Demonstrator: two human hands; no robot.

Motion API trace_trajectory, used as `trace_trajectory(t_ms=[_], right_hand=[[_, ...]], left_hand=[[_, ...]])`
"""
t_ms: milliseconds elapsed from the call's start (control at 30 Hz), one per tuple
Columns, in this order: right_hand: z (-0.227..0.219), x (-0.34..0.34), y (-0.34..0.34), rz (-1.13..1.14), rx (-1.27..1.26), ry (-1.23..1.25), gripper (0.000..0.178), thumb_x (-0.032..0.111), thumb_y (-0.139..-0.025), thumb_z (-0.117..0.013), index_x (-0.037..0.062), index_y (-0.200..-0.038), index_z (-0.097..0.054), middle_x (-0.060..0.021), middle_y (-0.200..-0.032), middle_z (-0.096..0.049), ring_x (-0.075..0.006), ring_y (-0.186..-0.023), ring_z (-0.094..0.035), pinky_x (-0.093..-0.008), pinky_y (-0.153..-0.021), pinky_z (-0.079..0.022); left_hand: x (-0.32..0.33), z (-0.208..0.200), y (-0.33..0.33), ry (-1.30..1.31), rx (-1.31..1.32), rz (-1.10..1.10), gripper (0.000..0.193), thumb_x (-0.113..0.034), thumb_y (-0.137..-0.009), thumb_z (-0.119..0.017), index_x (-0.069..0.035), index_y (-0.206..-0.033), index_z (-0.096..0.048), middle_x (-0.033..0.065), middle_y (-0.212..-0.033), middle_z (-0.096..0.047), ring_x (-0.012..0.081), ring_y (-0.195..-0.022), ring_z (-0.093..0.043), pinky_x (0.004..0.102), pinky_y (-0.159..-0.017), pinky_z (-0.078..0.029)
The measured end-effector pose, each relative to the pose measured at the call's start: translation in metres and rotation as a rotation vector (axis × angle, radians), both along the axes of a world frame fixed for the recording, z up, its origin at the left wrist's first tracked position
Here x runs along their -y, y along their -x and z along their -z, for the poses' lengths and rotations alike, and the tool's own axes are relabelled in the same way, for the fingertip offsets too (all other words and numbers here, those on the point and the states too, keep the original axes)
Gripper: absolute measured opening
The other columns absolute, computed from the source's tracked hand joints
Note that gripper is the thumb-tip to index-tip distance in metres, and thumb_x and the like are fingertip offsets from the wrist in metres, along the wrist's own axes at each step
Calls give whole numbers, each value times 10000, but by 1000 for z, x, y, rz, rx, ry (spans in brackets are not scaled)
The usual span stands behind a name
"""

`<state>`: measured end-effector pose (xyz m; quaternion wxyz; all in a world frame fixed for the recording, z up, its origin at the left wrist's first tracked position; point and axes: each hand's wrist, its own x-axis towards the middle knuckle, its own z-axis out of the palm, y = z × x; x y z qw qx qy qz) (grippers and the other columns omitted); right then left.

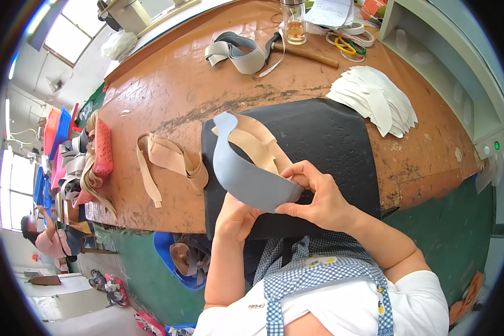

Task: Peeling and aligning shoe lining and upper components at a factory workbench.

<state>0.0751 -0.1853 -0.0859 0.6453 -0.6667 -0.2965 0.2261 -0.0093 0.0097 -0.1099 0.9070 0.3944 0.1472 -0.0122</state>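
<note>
A curved strip of material (243, 179), grey-blue on its outer face and tan on its inner side, is held up in a loop over a black mat (341, 151). My right hand (322, 196) pinches its right end between thumb and fingers. My left hand (235, 218) grips the lower edge from beneath, its fingers partly hidden by the strip. On the table left of the mat lies a loosely coiled beige strip (171, 157). A fanned pile of white cut pieces (375, 98) sits beyond the mat's far right corner.
At the back are a coiled grey strip (246, 60), a wooden-handled hammer (308, 55), a glass cup (295, 25) and tape rolls (358, 39). A pink basket (103, 147) of strips stands left; a blue tub (163, 249) is below. A grey machine (459, 73) borders the right.
</note>
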Motion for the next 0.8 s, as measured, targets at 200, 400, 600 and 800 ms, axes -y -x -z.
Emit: trace_trajectory(t_ms=[200, 400, 600, 800], right_hand=[[0, -1, -2, 44, -3, -6, 596, 121, -771, -858, 9, -1236, -503, -89, -955, -717, -114, -846, -652, -270, -791, -511], [6, 1, -2, -32, -216, 61, 391, 127, -748, -876, 1, -1052, -665, -48, -911, -689, -89, -823, -616, -252, -767, -493], [8, 1, 3, -17, -187, 73, 197, 108, -764, -858, 25, -897, -738, -10, -850, -640, -82, -758, -569, -255, -704, -464], [13, -1, 10, 75, -150, 23, 144, 85, -767, -847, 30, -840, -736, -8, -816, -638, -88, -758, -553, -254, -698, -447]], left_hand=[[12, -4, 0, -194, 52, -64, 380, -166, -953, -651, 39, -1262, -568, 130, -1171, -660, 217, -1023, -671, 365, -826, -567], [16, 16, 10, 146, 280, -220, 401, -319, -1023, -557, -1, -1268, -579, 114, -1167, -685, 236, -1048, -677, 400, -917, -547], [4, 6, 8, -166, 167, -192, 381, -59, -870, -755, 24, -1214, -613, 154, -1110, -710, 255, -1037, -693, 395, -944, -546], [9, -16, 1, -270, 98, -202, 298, 8, -852, -760, 44, -1128, -653, 143, -1034, -733, 221, -954, -713, 351, -897, -562]])
